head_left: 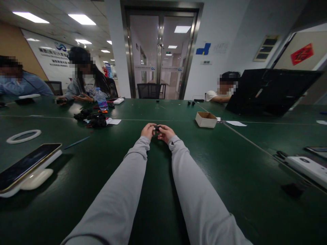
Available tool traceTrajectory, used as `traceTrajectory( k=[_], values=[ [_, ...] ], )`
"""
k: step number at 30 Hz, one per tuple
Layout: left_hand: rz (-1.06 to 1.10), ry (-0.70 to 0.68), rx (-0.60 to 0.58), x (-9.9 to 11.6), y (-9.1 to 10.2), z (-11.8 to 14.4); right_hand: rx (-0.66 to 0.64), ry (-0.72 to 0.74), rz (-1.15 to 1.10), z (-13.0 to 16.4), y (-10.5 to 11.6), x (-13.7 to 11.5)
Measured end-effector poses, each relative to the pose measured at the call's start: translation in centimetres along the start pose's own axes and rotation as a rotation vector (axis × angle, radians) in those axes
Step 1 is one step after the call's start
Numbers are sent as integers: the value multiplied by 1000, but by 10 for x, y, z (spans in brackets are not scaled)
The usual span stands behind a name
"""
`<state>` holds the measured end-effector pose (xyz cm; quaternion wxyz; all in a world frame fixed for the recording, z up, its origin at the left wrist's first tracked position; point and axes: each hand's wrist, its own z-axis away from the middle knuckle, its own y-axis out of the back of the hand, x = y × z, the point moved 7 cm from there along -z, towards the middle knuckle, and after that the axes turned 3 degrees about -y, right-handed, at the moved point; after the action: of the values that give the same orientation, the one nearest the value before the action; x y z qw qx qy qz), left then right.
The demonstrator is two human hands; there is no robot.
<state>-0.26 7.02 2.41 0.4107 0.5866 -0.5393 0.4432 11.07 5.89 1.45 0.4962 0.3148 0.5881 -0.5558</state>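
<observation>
My left hand [148, 130] and my right hand [166, 132] meet above the dark green table [217, 163], both arms stretched out in grey sleeves. Between the fingertips of both hands sits a small black part [157, 128]; its shape is too small to make out. A pile of similar black parts [93, 119] with a few red bits lies to the far left of my hands. A small open cardboard box [206, 119] stands to the right, well apart from my right hand.
A phone [25, 165] rests on a white stand at the near left, with a white ring [23, 136] and a thin blue stick [76, 142] beyond it. A water bottle [101, 99] stands by the parts pile. White devices [308, 166] lie at right. Three people sit at the far side.
</observation>
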Motion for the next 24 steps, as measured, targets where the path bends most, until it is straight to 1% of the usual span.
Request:
traceTrajectory(
  k=[4, 14, 17, 19, 21, 22, 24],
  values=[
    [20, -24, -16, 0, -2, -1, 2, 1, -7, 0, 0, 1],
    [82, 38, -13, 6, -2, 4, -14, 12, -10, -2, 2, 2],
    [87, 58, -35, 9, -4, 9, -20, 5, 22, 2, -1, 1],
    [44, 40, -59, 14, -3, 14, -27, -3, 91, 5, -6, 0],
    [-15, 6, -94, 22, 2, 22, -49, -6, 226, 13, -14, 0],
    [-46, -11, -120, 27, 6, 28, -79, 0, 317, 18, -20, -1],
    [-153, -47, -199, 39, 19, 44, -181, 25, 515, 37, -33, 0]
  ],
)
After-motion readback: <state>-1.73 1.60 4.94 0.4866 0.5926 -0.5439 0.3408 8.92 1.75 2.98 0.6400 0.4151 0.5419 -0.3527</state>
